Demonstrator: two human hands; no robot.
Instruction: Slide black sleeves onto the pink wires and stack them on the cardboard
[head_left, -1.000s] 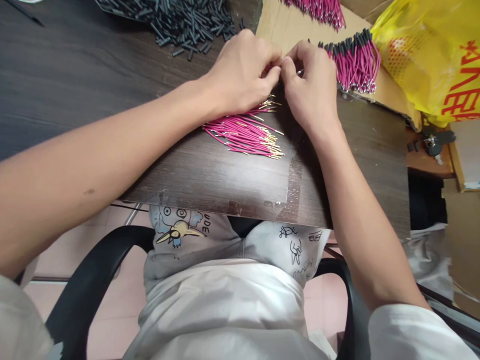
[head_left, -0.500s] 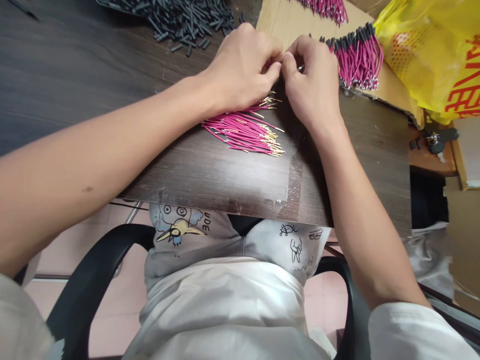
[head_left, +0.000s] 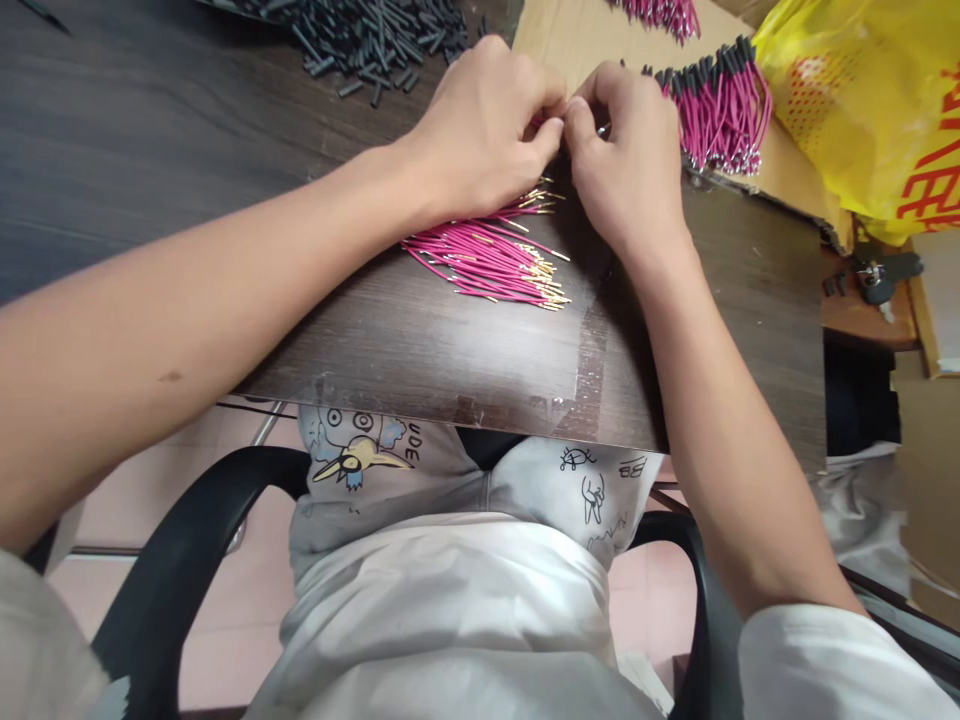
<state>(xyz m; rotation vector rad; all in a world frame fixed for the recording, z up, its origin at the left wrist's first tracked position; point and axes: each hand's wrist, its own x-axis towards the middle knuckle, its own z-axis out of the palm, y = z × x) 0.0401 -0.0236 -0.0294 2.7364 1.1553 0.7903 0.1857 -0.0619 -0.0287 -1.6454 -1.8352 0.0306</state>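
My left hand is closed in a pinch, with a bit of pink wire showing between its thumb and fingers. Fingertip to fingertip with it, my right hand is pinched too; a small shiny tip shows inside its curled fingers, but what it grips is mostly hidden. Below the left hand, a loose bundle of pink wires with gold-coloured ends lies on the dark table. Beyond the right hand is a row of pink wires with black sleeves on a cardboard sheet.
A heap of short black tubes lies at the back left. More pink wires rest farther up the cardboard. A yellow plastic bag stands at the right, with keys below it. The table's front edge runs just above my lap.
Both hands keep their pinch, fingertips together, with hardly any movement. The whole view has shifted very slightly; the wires and tubes lie as before.
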